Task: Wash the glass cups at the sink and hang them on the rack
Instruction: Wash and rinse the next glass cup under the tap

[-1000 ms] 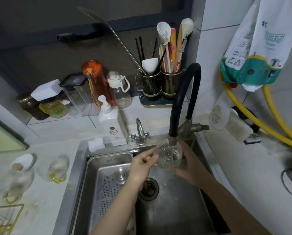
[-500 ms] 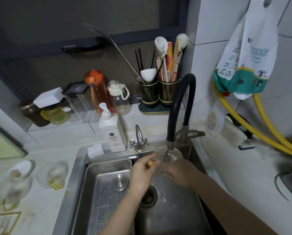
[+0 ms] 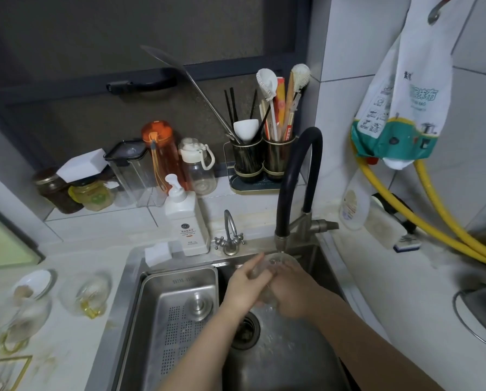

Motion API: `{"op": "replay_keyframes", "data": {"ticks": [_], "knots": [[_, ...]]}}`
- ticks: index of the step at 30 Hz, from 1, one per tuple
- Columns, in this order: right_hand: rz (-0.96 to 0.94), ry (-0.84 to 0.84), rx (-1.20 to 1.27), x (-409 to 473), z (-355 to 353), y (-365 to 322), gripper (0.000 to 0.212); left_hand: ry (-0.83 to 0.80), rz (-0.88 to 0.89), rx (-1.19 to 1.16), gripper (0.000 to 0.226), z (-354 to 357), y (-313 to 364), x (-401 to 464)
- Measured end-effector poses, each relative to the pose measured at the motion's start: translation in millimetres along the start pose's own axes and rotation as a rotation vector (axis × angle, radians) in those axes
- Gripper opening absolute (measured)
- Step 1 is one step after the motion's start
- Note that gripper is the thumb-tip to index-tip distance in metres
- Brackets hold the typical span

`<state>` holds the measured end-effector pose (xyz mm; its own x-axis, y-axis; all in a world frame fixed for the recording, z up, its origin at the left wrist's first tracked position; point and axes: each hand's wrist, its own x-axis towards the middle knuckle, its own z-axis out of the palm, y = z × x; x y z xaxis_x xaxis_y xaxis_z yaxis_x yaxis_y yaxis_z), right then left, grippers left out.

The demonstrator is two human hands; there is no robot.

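A clear glass cup (image 3: 279, 262) sits under the spout of the black faucet (image 3: 295, 176), over the steel sink (image 3: 278, 359). My right hand (image 3: 288, 289) wraps round the cup from the right and below. My left hand (image 3: 243, 283) holds its left side, fingers against the glass. Most of the cup is hidden between the hands. Two more glass cups with yellow handles (image 3: 88, 294) (image 3: 21, 325) lie on the counter at the left. The corner of a gold wire rack (image 3: 3, 372) shows at the bottom left.
A perforated steel drain tray (image 3: 176, 320) fills the sink's left half. A white soap dispenser (image 3: 186, 221) and a small tap (image 3: 230, 235) stand behind the sink. Bottles, jars and a utensil holder (image 3: 261, 159) line the ledge. Yellow hoses (image 3: 433, 224) run along the right wall.
Both hands have closed in round the cup, which is now mostly covered. The cup stays under the faucet spout. The view has tilted slightly.
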<state>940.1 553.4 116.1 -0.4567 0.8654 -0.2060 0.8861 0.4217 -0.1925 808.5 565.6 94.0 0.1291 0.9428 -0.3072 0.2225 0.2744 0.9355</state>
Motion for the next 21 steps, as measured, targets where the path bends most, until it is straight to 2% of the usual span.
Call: {"op": "replay_keyframes", "data": {"ticks": [2, 5, 8, 11, 13, 16, 18, 21], "knots": [[0.035, -0.078, 0.073, 6.0, -7.6, -1.5, 0.054, 0.056, 0.018, -0.046, 0.051, 2.3, -1.4, -1.1], [0.018, -0.151, 0.115, 3.7, -17.8, -7.7, 0.039, 0.12, 0.077, 0.0, 0.051, -1.6, 1.2, -1.9], [0.053, -0.08, 0.048, 2.3, -24.6, -16.2, 0.041, 0.135, 0.094, -0.005, 0.059, -3.3, 6.0, -5.1], [-0.016, -0.012, 0.064, 5.3, -25.5, -15.0, 0.04, 0.139, 0.089, -0.014, 0.072, -7.8, 9.1, -5.0], [0.0, -0.065, 0.074, 5.5, -17.4, -13.9, 0.038, 0.113, 0.093, 0.011, 0.065, -10.2, 8.9, -5.5], [0.088, -0.005, 0.056, 8.3, -4.4, -9.7, 0.051, 0.079, 0.047, -0.027, 0.056, -2.0, 8.1, -7.4], [0.05, 0.013, 0.03, 10.6, -0.6, -3.0, 0.054, 0.077, 0.011, -0.046, 0.053, 6.3, 3.4, -6.3], [0.043, -0.149, 0.099, -0.8, -5.1, 3.9, 0.042, 0.06, -0.016, -0.052, 0.054, 11.9, -7.3, 0.7]]}}
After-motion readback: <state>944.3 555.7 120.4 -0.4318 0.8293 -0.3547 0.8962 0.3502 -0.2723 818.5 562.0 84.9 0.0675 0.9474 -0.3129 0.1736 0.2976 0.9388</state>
